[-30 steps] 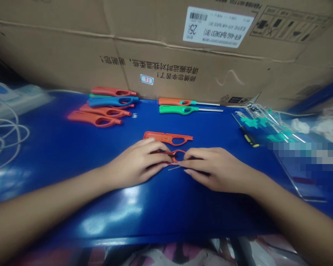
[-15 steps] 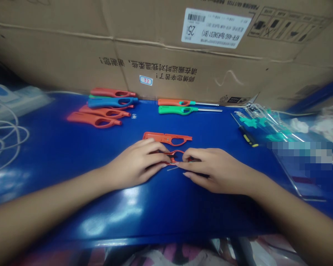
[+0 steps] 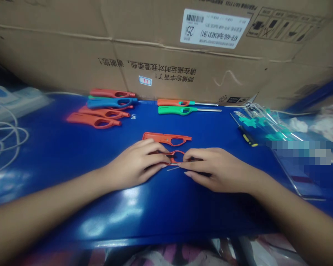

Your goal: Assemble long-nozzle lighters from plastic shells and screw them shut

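Observation:
An orange lighter casing half (image 3: 178, 152) lies on the blue table between my hands, its inner side facing up. My left hand (image 3: 140, 162) is closed on its handle end, with the fingertips beside the trigger opening. At the nozzle end, my right hand (image 3: 215, 168) grips the same half with bent fingers, which hide much of that end. Just beyond them rests a second orange casing half (image 3: 167, 139), open side up. A thin grey rod or wire (image 3: 172, 169) lies on the table just in front of the held half.
Red and blue lighter casings (image 3: 112, 103) are piled at the back left, near tiny springs (image 3: 133, 116). Two assembled lighters (image 3: 177, 110) lie before the cardboard box (image 3: 86, 48). On the right are a screwdriver (image 3: 246, 135), metal tubes with teal parts (image 3: 277, 122); white cable (image 3: 16, 127) at left.
My right fingers have shifted slightly, showing more of the orange casing half's ring-shaped opening. My left hand stays nearly still on its end.

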A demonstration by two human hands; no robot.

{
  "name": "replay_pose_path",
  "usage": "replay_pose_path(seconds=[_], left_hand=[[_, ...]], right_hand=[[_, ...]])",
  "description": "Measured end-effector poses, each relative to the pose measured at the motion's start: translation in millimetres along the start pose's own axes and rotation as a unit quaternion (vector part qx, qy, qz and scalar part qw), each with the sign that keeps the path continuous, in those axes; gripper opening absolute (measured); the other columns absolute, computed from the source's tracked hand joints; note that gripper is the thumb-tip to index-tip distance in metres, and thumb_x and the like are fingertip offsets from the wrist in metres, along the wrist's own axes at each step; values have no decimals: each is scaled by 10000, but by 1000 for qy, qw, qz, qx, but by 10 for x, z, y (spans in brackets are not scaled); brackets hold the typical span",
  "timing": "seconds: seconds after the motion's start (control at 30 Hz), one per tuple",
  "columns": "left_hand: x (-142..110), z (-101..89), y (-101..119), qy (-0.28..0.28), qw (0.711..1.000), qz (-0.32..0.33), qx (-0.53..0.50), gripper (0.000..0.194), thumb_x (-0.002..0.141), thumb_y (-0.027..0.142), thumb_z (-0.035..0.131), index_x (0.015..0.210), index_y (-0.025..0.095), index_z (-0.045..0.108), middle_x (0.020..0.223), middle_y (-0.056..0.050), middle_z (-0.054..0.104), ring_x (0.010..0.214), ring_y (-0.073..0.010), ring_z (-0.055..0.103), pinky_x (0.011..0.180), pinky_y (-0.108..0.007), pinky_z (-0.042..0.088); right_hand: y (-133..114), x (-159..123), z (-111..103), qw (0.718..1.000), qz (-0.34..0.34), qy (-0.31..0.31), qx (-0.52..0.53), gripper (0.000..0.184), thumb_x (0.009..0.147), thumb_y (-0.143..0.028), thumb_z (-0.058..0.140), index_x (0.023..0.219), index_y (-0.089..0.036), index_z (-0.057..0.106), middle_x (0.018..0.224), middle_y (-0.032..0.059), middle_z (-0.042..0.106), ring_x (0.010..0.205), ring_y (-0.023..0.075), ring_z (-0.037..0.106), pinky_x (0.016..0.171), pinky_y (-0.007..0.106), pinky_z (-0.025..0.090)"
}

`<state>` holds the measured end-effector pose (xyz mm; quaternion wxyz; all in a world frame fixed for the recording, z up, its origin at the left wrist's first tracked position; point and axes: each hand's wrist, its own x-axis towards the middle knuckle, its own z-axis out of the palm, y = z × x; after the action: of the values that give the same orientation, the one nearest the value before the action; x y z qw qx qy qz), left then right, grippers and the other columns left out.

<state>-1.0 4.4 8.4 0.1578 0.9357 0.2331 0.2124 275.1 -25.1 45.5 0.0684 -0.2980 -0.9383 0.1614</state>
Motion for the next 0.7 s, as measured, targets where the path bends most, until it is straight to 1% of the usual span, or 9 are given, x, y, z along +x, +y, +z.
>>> replay_pose_path(seconds=[0.13,0.23,0.3,0.37,0.43,0.47,0.53,0.63,0.7], left_hand=[[-6,3,-4,-8,1000,3,16,213,1016,240,550,1171,263,694,1183,-43,681,1084,-204,619,939,-363,482],[-5,1,-13,-12,999,5,31,224,1019,248,544,1189,271,688,1206,-42,680,1090,-210,617,931,-366,482],[-5,-1,-14,-13,999,4,34,228,1020,245,540,1195,269,683,1227,-44,677,1103,-210,616,931,-362,482],[-6,-5,-10,-13,999,7,38,232,1019,238,537,1199,266,681,1235,-46,677,1108,-210,617,925,-358,483],[-6,-10,0,-12,999,12,45,238,1019,235,532,1202,263,680,1235,-48,680,1105,-213,619,914,-357,485],[-6,-13,5,-11,999,14,48,240,1020,236,529,1205,262,680,1236,-49,681,1105,-215,619,910,-357,487],[-5,-20,13,-9,999,16,50,245,1022,239,522,1209,259,681,1235,-50,683,1106,-216,620,908,-359,488],[-5,-29,20,-6,999,16,49,252,1023,240,520,1216,258,680,1244,-46,682,1113,-212,619,930,-362,486],[-8,-35,22,-2,999,18,51,255,1020,235,523,1222,257,678,1247,-43,683,1113,-208,620,934,-360,484]], right_hand=[[77,-37,-42,998,19,51,24,207,1016,-263,503,1114,-217,680,1116,38,675,947,150,642,812,276,471],[208,-84,-125,993,63,101,-11,184,988,-268,528,847,-201,625,929,30,655,804,145,617,718,273,446],[339,-139,-221,980,117,152,-60,200,940,-276,574,755,-205,550,841,21,622,733,147,583,674,279,419],[498,-222,-343,948,206,212,-120,136,858,-241,623,764,-214,528,798,17,607,708,158,559,646,287,390],[666,-328,-470,889,362,235,-151,103,807,-173,614,870,-220,549,789,17,615,683,161,549,648,291,385],[747,-386,-526,861,434,221,-148,173,809,-152,592,965,-219,560,846,30,639,713,165,570,681,294,405],[894,-499,-604,832,489,212,-156,288,809,-128,564,1093,-173,573,960,110,658,795,204,596,725,325,423],[1073,-627,-629,793,555,187,-166,374,806,-125,564,1178,-115,598,1119,221,620,941,290,607,790,394,436],[1170,-673,-602,768,594,172,-166,368,794,-130,585,1160,-118,627,1163,241,598,978,330,606,797,428,444]])
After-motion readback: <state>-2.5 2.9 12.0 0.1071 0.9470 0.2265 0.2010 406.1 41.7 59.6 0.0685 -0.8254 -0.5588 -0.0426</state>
